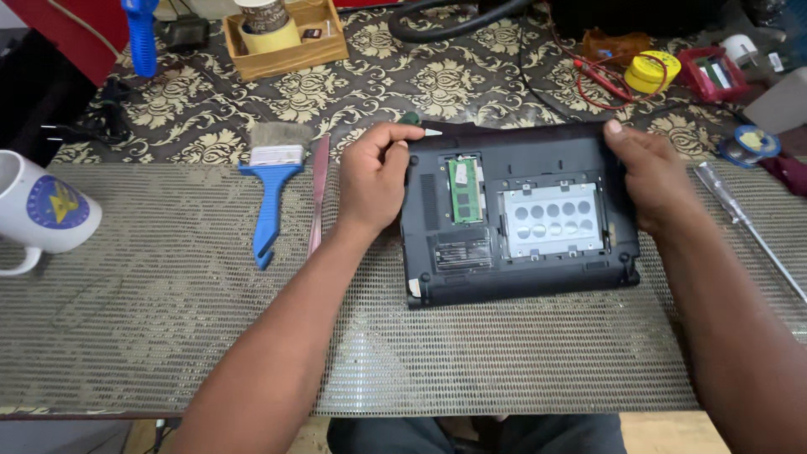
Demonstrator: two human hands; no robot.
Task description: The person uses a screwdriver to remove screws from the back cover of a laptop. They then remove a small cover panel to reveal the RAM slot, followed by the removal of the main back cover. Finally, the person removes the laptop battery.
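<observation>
An upturned black laptop lay on the ribbed mat covering the bench, just right of centre, its bottom cover off; a green memory card and a silver perforated drive tray showed inside. The left hand pressed against the laptop's nine o'clock edge, its fingers curled together around a small green-handled tool whose pale tip pointed toward the top corner. The right hand gripped the three o'clock edge — thumb over the top corner, fingers clamped on the casing.

At nine o'clock from the left hand a thin pink strip lay just beside the wrist; a blue-handled brush lay beyond it; a white mug stood well apart at the mat's far nine o'clock edge. At eleven o'clock sat a wooden tray holding a roll of tape. At one o'clock lay a yellow round tin and red wires; at three o'clock a long screwdriver rested on the mat — near the right wrist.
</observation>
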